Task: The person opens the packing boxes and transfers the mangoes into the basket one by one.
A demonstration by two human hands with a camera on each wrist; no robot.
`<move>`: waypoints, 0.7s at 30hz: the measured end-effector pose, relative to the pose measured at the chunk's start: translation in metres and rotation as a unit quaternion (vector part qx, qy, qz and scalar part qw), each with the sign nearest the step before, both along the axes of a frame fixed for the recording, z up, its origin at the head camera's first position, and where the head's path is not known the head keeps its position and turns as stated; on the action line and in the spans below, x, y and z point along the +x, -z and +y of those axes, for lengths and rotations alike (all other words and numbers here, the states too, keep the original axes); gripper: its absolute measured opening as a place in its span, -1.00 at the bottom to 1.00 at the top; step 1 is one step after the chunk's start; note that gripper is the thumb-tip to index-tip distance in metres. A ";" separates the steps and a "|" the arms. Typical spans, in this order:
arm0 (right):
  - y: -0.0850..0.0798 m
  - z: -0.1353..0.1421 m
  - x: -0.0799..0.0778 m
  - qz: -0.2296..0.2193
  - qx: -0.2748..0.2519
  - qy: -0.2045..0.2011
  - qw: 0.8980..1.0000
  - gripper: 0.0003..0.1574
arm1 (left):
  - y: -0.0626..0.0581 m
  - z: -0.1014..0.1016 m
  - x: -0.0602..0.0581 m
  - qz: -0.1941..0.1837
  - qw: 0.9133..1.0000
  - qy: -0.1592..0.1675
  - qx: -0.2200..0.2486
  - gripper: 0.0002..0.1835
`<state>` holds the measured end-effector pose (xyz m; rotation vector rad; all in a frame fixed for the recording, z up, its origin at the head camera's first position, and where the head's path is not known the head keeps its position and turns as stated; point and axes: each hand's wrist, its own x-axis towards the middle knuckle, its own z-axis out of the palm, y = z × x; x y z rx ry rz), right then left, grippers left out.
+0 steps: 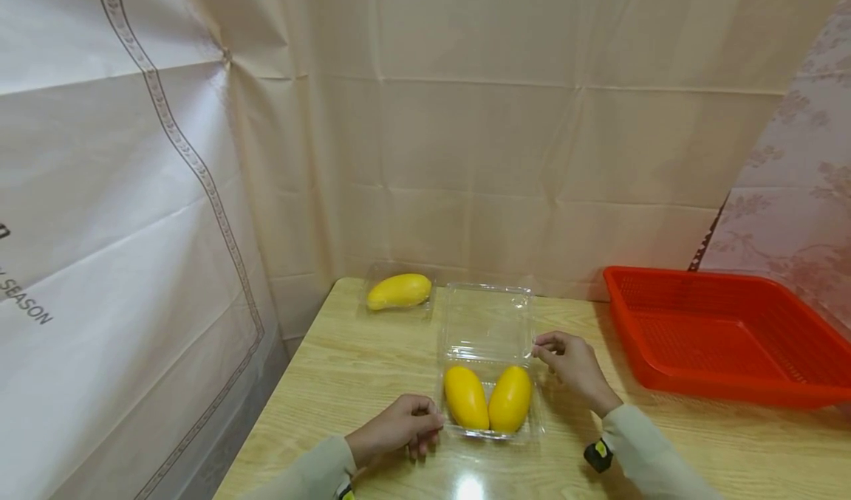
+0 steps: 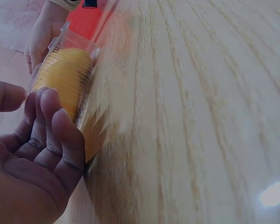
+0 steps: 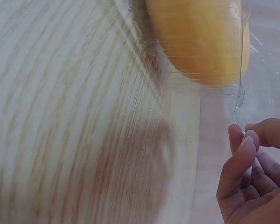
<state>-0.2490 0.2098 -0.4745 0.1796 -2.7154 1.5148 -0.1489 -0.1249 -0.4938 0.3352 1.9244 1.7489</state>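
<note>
A clear plastic clamshell box (image 1: pixel 488 434) lies on the table with its lid (image 1: pixel 488 324) raised at the back. Inside it two yellow mangoes, a left one (image 1: pixel 466 398) and a right one (image 1: pixel 510 399), lie side by side. My left hand (image 1: pixel 402 426) pinches the box's rim at the front left corner; the left wrist view has its thumb and curled fingers around that edge. On the other side my right hand (image 1: pixel 577 368) pinches the lid's right edge between thumb and fingertips. One mango (image 3: pixel 200 42) shows through the ribbed wall in the right wrist view.
Another clear box (image 1: pixel 372 275) with a single yellow mango (image 1: pixel 399 292) stands at the table's back left corner. A red plastic basket (image 1: pixel 738 393) takes up the right side. Hanging cloth (image 1: pixel 465 153) closes off the back and the left.
</note>
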 end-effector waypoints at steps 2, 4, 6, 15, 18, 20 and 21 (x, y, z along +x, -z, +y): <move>0.000 -0.001 -0.001 -0.014 -0.011 0.001 1.000 -0.71 | 0.000 0.000 0.000 0.000 1.000 0.000 0.001 -0.77; 0.000 -0.001 -0.002 -0.023 -0.018 0.000 1.000 -0.70 | 0.001 0.000 0.000 -0.002 1.000 -0.001 0.002 -0.77; 0.000 -0.001 -0.002 -0.032 -0.024 0.000 0.999 -0.70 | 0.001 0.000 0.000 -0.003 1.000 -0.003 0.003 -0.77; 0.001 -0.002 -0.003 -0.064 -0.053 0.004 0.997 -0.66 | 0.000 0.001 0.002 0.009 1.000 -0.004 0.007 -0.78; 0.001 -0.003 -0.002 -0.077 -0.064 0.008 0.995 -0.65 | 0.000 0.001 0.002 0.012 1.000 -0.001 0.009 -0.79; 0.001 -0.004 -0.001 -0.084 -0.068 0.009 0.994 -0.65 | -0.001 0.000 0.002 0.013 1.000 0.002 0.009 -0.79; 0.001 -0.004 -0.001 -0.088 -0.069 0.010 0.994 -0.65 | -0.001 0.000 0.002 0.013 1.000 0.003 0.009 -0.78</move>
